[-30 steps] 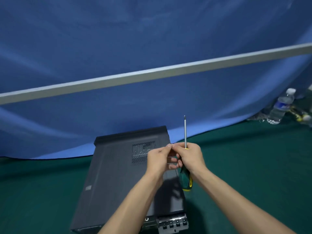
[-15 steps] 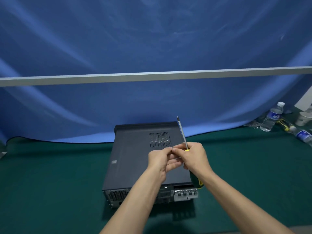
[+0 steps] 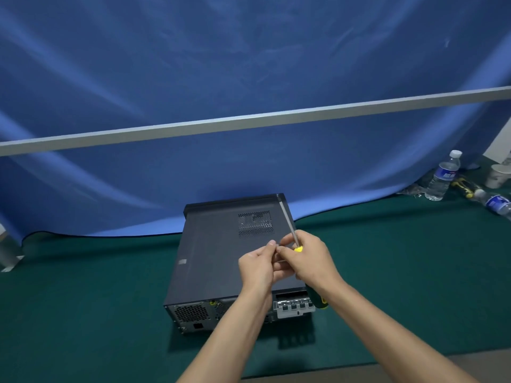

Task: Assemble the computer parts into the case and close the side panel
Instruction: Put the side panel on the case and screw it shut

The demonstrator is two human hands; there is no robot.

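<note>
- The computer case (image 3: 229,261) lies flat on the green table (image 3: 83,313), its closed side panel (image 3: 215,244) facing up; the vent grille (image 3: 255,223) sits toward the panel's 1 o'clock corner.
- Its long axis runs from 6 to 12 o'clock, rear ports toward the person, front face toward the blue curtain (image 3: 249,78).
- The case looks like stiff sheet metal, probably heavy once filled; best gripped by its two long sides, not by the thin panel edge or the rear slot bracket (image 3: 294,308).
- The right hand (image 3: 309,261) is clenched round a screwdriver (image 3: 290,233): shaft tilted up toward 11 o'clock, green-and-yellow handle end poking out below the wrist near 5 o'clock.
- The left hand (image 3: 257,269) is pinched closed, fingertips meeting the right hand's just above the panel; something small, perhaps a screw, may be between them, but I cannot tell.
- A screw would be tiny, hard and easy to drop; hold it by the head.
- The screwdriver is rigid and light; its handle gives the sure grip.
- Water bottles (image 3: 442,178) and a paper cup (image 3: 497,175) stand well apart at 2 o'clock.
</note>
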